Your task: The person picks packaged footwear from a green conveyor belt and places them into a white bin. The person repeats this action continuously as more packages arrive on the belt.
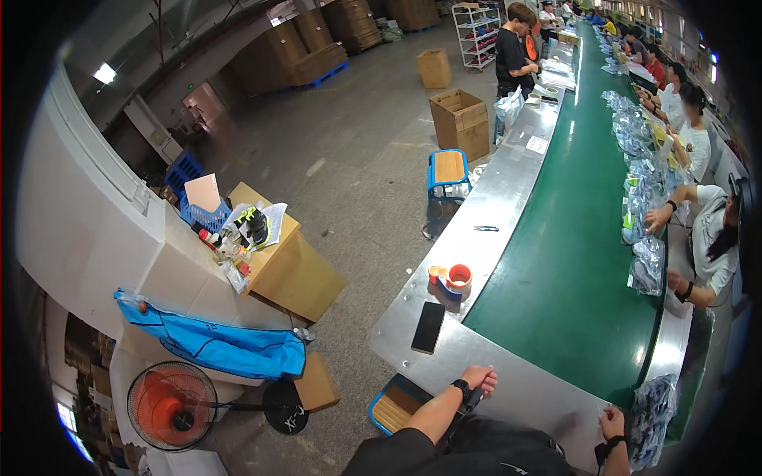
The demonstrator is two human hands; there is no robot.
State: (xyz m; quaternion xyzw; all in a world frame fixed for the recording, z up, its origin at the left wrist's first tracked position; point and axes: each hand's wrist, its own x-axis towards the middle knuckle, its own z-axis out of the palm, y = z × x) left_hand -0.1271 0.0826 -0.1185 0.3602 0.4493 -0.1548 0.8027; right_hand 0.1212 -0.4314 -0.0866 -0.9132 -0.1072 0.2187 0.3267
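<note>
My left hand (480, 379) is held over the near end of the metal ledge, its fingers curled in and nothing visible in them. A black band circles that wrist, with a dark device (474, 399) next to it. My right hand (611, 423) hangs at the right near corner of the bench, fingers curled, also with nothing visible in it. A black phone (429, 327) lies on the metal ledge (500, 198), beyond my left hand. Plastic-wrapped packages (655, 416) are heaped just right of my right hand.
A green conveyor belt (571, 262) runs away from me, with bagged items (647, 266) along its right side and several people seated there. Orange tape rolls (459, 276) and a small cutter (486, 228) sit on the ledge. Left are stools (449, 170), a fan (172, 404) and cartons (460, 123).
</note>
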